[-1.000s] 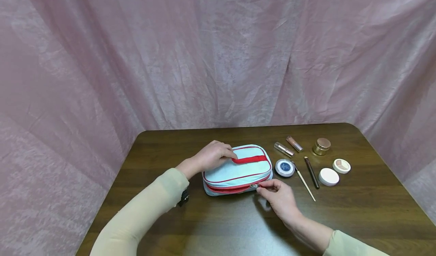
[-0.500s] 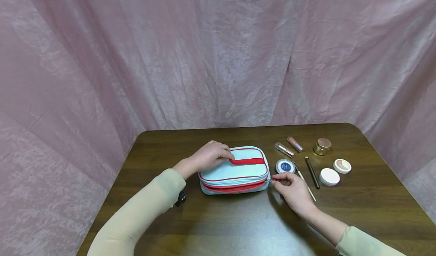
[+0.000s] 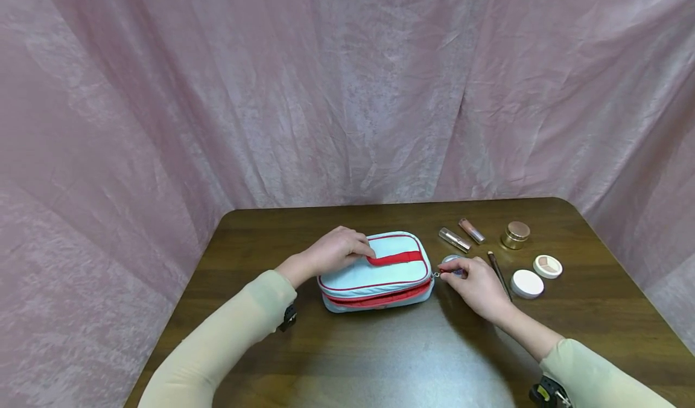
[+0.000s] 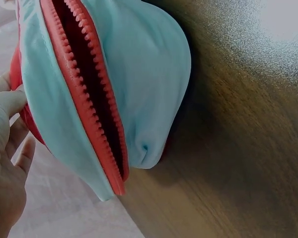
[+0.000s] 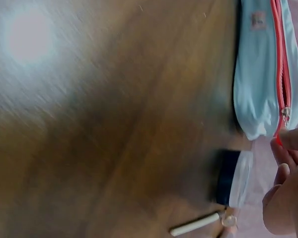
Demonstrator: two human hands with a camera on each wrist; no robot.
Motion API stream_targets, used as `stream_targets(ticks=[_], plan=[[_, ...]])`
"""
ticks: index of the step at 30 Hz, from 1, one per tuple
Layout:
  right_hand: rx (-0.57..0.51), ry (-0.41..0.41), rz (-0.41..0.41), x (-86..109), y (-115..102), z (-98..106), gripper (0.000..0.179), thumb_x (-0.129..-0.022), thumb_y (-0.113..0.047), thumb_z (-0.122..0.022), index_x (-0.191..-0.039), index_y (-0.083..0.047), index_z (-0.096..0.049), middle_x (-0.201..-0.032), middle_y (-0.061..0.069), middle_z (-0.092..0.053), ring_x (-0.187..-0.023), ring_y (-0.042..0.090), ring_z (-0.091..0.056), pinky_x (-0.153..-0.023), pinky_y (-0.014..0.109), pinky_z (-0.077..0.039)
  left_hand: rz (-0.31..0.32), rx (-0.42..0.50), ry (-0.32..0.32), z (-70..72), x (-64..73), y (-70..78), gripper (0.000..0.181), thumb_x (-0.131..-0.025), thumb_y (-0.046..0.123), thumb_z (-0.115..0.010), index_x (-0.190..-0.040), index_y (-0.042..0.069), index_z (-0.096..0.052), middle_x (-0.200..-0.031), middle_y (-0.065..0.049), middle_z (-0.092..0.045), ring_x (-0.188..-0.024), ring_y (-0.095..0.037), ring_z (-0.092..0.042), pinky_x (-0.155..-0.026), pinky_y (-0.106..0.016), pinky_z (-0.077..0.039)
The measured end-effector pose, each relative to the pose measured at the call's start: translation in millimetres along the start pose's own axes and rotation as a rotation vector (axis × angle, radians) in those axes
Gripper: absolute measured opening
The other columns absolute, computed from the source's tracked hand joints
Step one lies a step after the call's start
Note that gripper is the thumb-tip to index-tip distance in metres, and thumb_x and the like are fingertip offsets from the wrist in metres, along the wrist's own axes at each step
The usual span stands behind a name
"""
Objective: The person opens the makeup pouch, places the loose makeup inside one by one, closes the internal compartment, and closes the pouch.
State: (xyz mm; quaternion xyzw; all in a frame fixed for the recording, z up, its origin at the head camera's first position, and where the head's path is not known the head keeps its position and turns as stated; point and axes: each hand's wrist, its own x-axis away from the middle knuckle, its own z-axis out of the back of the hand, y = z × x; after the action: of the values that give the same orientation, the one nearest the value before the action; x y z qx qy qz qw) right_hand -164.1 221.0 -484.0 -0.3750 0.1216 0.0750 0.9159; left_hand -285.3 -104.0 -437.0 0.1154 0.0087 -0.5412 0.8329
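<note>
A pale blue makeup bag (image 3: 355,278) with red trim lies on the table. My left hand (image 3: 338,248) grips the left end of its red carry strap (image 3: 399,258); in the left wrist view, fingers curl round that strap. The red zip (image 4: 92,106) gapes along the front, showing a dark inside. At the bag's right end my right hand (image 3: 480,284) pinches the red tab of the zip slider (image 5: 286,113) between thumb and finger. Behind this hand, a round compact (image 3: 452,259) is partly covered.
Two lip gloss tubes (image 3: 455,240), a gold-lidded jar (image 3: 516,235), a dark pencil-like stick (image 3: 496,270), a white round case (image 3: 526,283) and a pan of pale powders (image 3: 548,267) lie right of the bag. A pale-handled brush (image 5: 194,224) lies near the compact. Pink curtain (image 3: 347,94) hangs behind the table.
My right hand has drawn the zip slider rightward from the front to the bag's right corner, opening the zip. The bag shifted slightly left, then back a little. My left hand keeps holding the strap.
</note>
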Motion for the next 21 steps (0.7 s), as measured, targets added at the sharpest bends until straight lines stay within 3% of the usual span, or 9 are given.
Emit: stream_targets(ticks=[8, 12, 21], plan=[[-0.002, -0.057, 0.049, -21.3, 6, 7, 0.012, -0.089, -0.007, -0.078, -0.101, -0.008, -0.080, -0.098, 0.001, -0.077, -0.091, 0.025, -0.064, -0.076, 0.040, -0.047, -0.025, 0.010, -0.011, 3.2, -1.8, 1.0, 0.023, -0.097, 0.010, -0.072, -0.113, 0.024, -0.079, -0.112, 0.007, -0.071, -0.113, -0.014, -0.063, -0.101, -0.040, -0.044], [-0.016, -0.086, 0.026, -30.0, 8, 10, 0.011, -0.090, -0.008, -0.076, -0.101, -0.007, -0.080, -0.100, 0.003, -0.076, -0.092, 0.022, -0.067, -0.079, 0.042, -0.050, -0.023, 0.021, -0.011, 3.0, -3.5, 0.9, 0.024, -0.097, 0.008, -0.071, -0.114, 0.023, -0.079, -0.111, 0.007, -0.071, -0.111, -0.013, -0.063, -0.100, -0.039, -0.045], [-0.016, -0.122, 0.019, -31.1, 9, 10, 0.011, -0.090, -0.010, -0.076, -0.100, -0.010, -0.080, -0.102, 0.002, -0.075, -0.093, 0.022, -0.066, -0.079, 0.041, -0.050, 0.047, 0.060, 0.042, 3.8, 0.3, 0.5, 0.025, -0.098, 0.008, -0.069, -0.118, 0.020, -0.077, -0.114, 0.007, -0.071, -0.111, -0.010, -0.064, -0.099, -0.037, -0.047]])
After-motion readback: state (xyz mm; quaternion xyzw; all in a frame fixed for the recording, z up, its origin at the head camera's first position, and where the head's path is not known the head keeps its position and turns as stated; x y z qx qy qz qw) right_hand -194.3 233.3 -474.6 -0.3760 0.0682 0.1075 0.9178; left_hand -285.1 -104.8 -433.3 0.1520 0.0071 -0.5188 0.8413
